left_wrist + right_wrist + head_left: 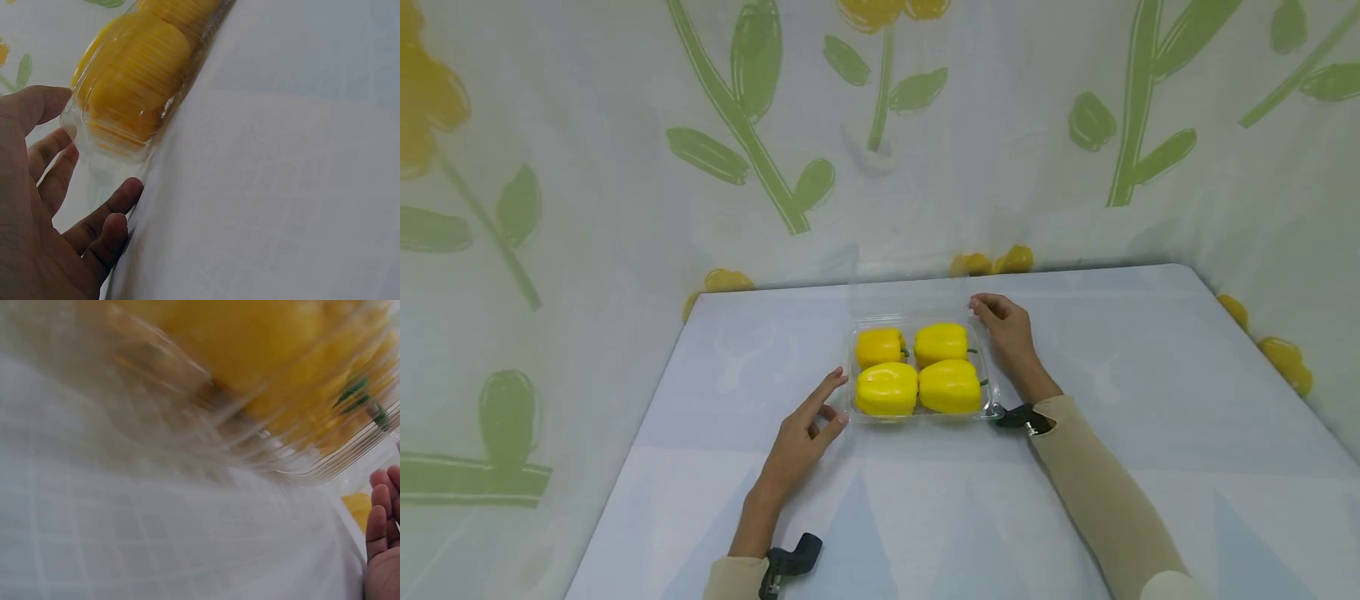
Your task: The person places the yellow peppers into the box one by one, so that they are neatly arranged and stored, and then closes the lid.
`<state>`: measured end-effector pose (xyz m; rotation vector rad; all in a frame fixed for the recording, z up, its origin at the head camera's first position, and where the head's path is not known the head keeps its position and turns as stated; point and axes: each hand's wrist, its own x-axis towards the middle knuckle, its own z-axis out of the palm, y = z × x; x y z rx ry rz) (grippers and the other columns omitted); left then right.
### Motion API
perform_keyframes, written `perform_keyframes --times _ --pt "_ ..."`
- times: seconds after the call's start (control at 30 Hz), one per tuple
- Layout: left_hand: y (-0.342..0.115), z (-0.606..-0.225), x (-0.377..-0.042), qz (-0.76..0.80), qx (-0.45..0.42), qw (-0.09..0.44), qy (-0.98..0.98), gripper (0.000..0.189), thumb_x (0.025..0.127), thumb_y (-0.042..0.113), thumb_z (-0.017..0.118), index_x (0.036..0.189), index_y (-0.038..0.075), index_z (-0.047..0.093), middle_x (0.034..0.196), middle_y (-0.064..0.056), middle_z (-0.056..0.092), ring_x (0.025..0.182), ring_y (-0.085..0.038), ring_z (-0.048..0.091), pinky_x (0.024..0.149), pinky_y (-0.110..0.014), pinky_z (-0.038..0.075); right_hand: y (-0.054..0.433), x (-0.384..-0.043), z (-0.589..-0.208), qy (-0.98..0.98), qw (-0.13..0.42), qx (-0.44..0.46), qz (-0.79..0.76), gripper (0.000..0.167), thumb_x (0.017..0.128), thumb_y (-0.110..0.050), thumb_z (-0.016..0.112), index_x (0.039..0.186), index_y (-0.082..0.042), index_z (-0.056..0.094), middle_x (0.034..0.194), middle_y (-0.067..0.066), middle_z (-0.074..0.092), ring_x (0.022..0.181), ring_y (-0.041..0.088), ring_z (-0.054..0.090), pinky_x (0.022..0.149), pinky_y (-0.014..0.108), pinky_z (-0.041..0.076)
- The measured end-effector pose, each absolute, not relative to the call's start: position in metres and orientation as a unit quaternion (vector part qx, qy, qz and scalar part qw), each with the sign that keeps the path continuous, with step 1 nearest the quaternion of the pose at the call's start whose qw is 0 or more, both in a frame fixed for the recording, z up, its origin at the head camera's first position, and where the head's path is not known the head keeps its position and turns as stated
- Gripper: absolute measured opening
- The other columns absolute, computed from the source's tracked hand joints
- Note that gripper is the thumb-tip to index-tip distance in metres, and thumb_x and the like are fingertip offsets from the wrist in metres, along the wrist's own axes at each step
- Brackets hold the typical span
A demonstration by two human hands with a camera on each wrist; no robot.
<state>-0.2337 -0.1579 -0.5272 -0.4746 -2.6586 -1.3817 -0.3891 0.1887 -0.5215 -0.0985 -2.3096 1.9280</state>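
A clear plastic clamshell container (917, 419) lies on the table, its transparent lid (910, 292) raised at the back. Several yellow bell peppers (887, 389) with green stems sit inside in two rows. My left hand (797, 442) is at the container's near left side, its fingers spread and fairly straight. In the left wrist view, the thumb (47, 106) touches the container's rim and other fingers stay lower. My right hand (1009, 333) is at the back right corner, thumb and fingertips pinching the lid's edge. Only part of it shows in the right wrist view.
The white table (700, 358) has pale blue patterns, and its back edge meets a wall cloth (970, 167) printed with green leaves and yellow flowers. Dark wrist-worn devices (793, 558) are on both arms; the right one lies close to the container's near right corner.
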Motion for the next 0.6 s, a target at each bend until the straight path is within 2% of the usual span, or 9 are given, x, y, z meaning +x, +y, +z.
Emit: perform_keyframes --times 0.27,0.6 --pt "-0.1595 -0.5276 -0.235 -0.45 -0.152 0.056 -0.878 0.058 0.101 0.033 0.061 0.154 0.031 0.04 0.156 0.018 0.036 0.092 -0.012 0.059 0.062 -0.023 0.045 0.1886 -0.3913 -0.5211 -0.771 0.075 -0.032 0.632 0.043 0.093 -0.046 0.069 0.122 -0.014 0.068 0.119 0.0 0.066 0.105 0.017 0.055 0.093 0.03 0.045" --pt "-0.1562 -0.525 -0.2359 -0.446 -0.144 0.047 -0.882 0.058 0.101 0.031 0.061 0.154 0.031 0.04 0.156 0.02 0.036 0.093 -0.012 0.058 0.063 -0.024 0.045 0.1951 -0.3904 -0.5149 -0.776 0.134 0.029 0.616 0.032 0.094 -0.029 0.073 0.116 -0.005 0.07 0.111 0.006 0.07 0.101 0.015 0.062 0.091 0.024 0.048"
